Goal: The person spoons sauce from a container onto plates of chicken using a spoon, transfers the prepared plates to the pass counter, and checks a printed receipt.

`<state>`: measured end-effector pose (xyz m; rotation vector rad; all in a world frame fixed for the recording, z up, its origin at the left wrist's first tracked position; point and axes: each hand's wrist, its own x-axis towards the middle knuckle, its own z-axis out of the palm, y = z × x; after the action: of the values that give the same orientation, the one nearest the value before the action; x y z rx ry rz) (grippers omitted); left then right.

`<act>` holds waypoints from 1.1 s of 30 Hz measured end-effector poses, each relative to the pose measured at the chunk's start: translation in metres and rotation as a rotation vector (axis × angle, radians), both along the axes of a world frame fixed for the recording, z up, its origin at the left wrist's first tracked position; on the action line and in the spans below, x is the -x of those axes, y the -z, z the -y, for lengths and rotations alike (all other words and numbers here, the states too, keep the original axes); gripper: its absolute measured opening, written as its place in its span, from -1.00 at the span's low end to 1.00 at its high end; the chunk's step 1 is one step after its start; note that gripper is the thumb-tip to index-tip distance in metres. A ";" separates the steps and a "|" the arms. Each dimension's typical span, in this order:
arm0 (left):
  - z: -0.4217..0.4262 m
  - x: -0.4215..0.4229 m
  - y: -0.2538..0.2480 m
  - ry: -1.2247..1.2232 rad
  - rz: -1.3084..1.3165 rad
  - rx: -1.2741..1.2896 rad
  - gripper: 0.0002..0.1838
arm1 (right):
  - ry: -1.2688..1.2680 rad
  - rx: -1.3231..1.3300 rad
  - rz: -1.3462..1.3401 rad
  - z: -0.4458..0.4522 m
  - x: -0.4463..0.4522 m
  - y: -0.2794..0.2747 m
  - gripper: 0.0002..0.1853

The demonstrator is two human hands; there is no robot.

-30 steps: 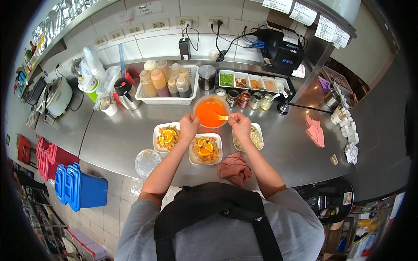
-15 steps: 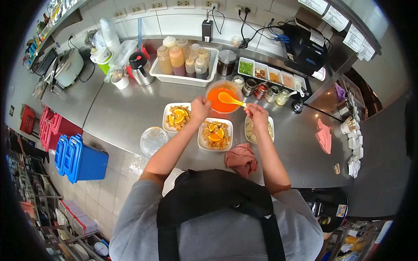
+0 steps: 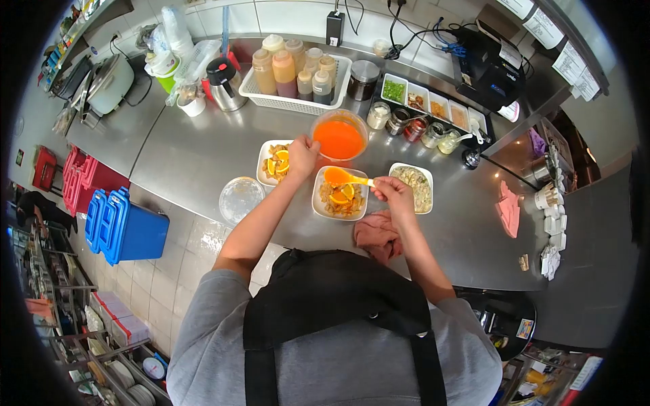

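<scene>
My right hand (image 3: 395, 193) is closed round the handle of a yellow spoon (image 3: 359, 180). The spoon's bowl carries orange sauce and is over the far part of a white square dish (image 3: 317, 203) with food pieces and orange slices. With pinched fingers, my left hand (image 3: 304, 155) grips the rim of a clear plastic bowl (image 3: 361, 132) of orange-red sauce (image 3: 338, 139). Left of it is a second white dish (image 3: 261, 164) with orange slices, partly hidden by my left hand. Beyond my right hand stands a third white dish (image 3: 428, 206) of pale chopped food (image 3: 414, 186).
A pink cloth (image 3: 376, 235) lies near my right forearm, and a clear round lid (image 3: 242, 201) by my left. Behind the bowl stand a white basket (image 3: 291, 104) of sauce bottles, several small jars (image 3: 415, 128) and a black topping tray (image 3: 433, 108). Another pink cloth (image 3: 507, 210) lies at right.
The yellow spoon has moved from above the sauce bowl toward me, over the middle dish, with my right hand. My left hand stays at the bowl's rim. The view has shifted slightly.
</scene>
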<state>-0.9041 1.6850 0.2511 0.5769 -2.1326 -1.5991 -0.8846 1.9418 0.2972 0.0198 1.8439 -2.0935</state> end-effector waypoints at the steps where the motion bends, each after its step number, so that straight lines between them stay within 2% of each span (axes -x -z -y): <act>1: 0.004 0.002 0.008 -0.002 0.003 0.000 -0.80 | -0.015 -0.031 -0.033 0.000 -0.004 0.003 -0.85; 4: 0.011 0.006 0.020 -0.010 -0.008 0.097 -0.80 | -0.035 -0.073 -0.103 0.002 -0.009 0.014 -0.86; 6: 0.011 0.004 0.016 -0.017 0.010 0.193 -0.80 | -0.023 -0.142 -0.240 0.005 -0.012 0.018 -0.87; 9: 0.006 -0.001 0.002 -0.008 0.021 0.082 -0.80 | -0.003 -0.215 -0.369 0.011 -0.015 0.021 -0.88; 12: 0.009 0.003 0.008 -0.014 0.001 0.169 -0.80 | 0.003 -0.260 -0.421 0.014 -0.017 0.015 -0.89; 16: 0.008 0.003 0.006 -0.002 -0.011 0.095 -0.80 | 0.002 -0.283 -0.481 0.017 -0.024 0.003 -0.90; 19: 0.008 0.004 0.009 0.004 0.006 0.060 -0.80 | -0.064 -0.325 -0.513 0.015 -0.031 -0.006 -0.89; 21: 0.010 0.005 0.012 -0.002 0.002 0.118 -0.80 | -0.128 -0.410 -0.647 0.011 -0.039 -0.017 -0.87; 25: 0.008 0.005 0.010 0.001 -0.015 0.122 -0.80 | -0.181 -0.477 -0.704 0.000 -0.046 -0.029 -0.86; 27: 0.008 0.004 0.009 0.003 -0.004 0.099 -0.80 | -0.217 -0.506 -0.829 -0.006 -0.050 -0.041 -0.86; 31: 0.007 0.004 0.010 -0.007 -0.020 0.146 -0.79 | -0.150 -0.471 -0.725 -0.020 -0.040 -0.024 -0.87; 33: 0.004 0.003 0.006 -0.011 0.000 0.161 -0.80 | -0.108 -0.201 -0.216 -0.027 -0.023 -0.008 -0.86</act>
<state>-0.9067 1.6808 0.2454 0.5350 -2.2280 -1.4047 -0.8618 1.9685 0.3052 -0.2600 2.1237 -1.8929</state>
